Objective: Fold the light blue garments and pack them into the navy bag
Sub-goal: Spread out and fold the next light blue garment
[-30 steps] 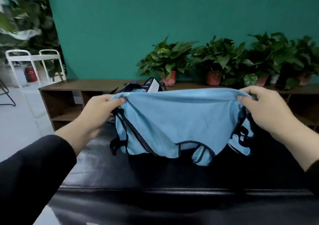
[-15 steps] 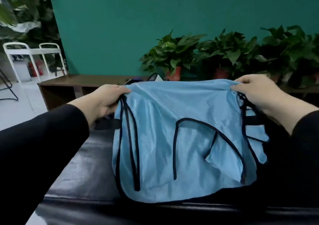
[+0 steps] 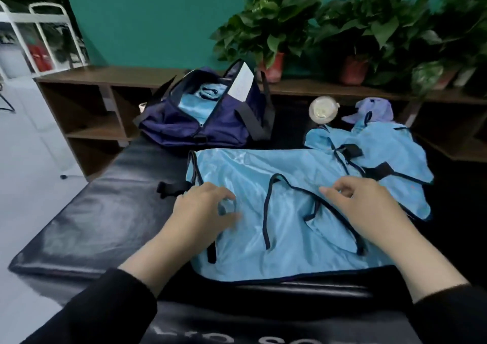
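A light blue garment (image 3: 263, 175) with dark trim lies spread flat on the black padded table (image 3: 105, 212) in front of me. My left hand (image 3: 203, 212) hovers over its left part with fingers loosely curled, holding nothing. My right hand (image 3: 361, 206) is over its right part, fingers also loosely curled. A second light blue garment (image 3: 390, 154) lies crumpled at the right. The navy bag (image 3: 200, 122) stands open at the back, with light blue cloth (image 3: 195, 101) inside it.
A clear round lidded container (image 3: 322, 107) and a purple cap (image 3: 374, 109) lie at the table's back right. Behind runs a low wooden shelf (image 3: 105, 74) with potted plants (image 3: 274, 32) on it. White chairs (image 3: 39, 27) stand at the far left.
The garment, held up by its top corners before, now lies flat on the table. Both hands have let go of it and come down over it. The view has tilted downward.
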